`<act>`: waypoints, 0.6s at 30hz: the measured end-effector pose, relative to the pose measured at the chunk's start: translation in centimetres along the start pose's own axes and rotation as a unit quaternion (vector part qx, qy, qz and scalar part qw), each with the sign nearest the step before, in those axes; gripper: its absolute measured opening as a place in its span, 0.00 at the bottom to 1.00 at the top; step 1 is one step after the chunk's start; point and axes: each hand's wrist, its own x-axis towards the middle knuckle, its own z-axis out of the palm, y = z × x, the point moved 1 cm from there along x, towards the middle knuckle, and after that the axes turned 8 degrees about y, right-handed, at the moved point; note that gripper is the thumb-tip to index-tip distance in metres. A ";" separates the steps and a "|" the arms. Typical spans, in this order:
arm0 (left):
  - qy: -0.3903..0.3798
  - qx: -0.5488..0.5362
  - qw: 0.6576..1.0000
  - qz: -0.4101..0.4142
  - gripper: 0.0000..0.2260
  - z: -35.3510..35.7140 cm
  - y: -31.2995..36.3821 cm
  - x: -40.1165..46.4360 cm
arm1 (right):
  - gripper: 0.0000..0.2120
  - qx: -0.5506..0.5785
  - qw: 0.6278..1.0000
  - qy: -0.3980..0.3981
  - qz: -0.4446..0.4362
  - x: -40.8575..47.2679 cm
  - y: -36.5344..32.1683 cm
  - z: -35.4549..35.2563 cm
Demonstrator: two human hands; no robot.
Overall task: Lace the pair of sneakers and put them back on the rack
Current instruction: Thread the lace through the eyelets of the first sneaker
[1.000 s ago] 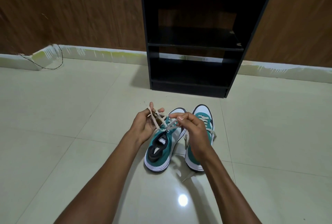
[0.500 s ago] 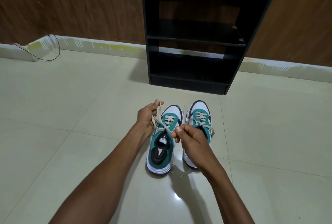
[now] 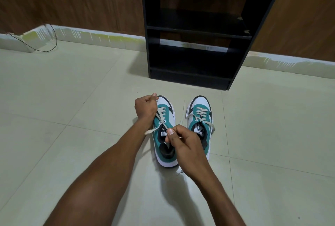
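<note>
Head view: sneakers side by side on floor tiles, just before the black rack (image 3: 197, 59). Left hand (image 3: 146, 108) fisted around one lace end above left sneaker (image 3: 164, 131); right hand (image 3: 183, 142) pinches the other. Judgement: pull both ends evenly, snug at top eyelets. Right sneaker (image 3: 200, 122) laces lie loose

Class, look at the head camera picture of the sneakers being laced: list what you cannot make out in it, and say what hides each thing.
1. Lace end in the left hand: hidden inside the closed fist.
2. Left sneaker: its heel side is covered by the right hand.
3. Rack: its top is cut off by the picture's upper edge, and its shelves are too dark to read.
4. Tongue label on the right sneaker: too small to read.
</note>
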 end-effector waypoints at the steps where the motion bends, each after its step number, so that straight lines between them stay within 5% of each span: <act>1: 0.002 0.013 1.000 0.015 0.11 0.1 0.4 0.0 | 0.16 0.004 1.000 0.007 0.001 0.0 -0.1 0.1; 13: 0.011 0.077 0.993 0.087 0.16 0.2 1.7 -0.3 | 0.16 0.005 0.999 0.014 -0.039 -0.3 -0.4 0.7; 18: -0.041 0.091 0.987 0.128 0.13 0.5 2.0 -0.4 | 0.15 0.042 0.998 0.031 -0.016 0.3 0.3 0.3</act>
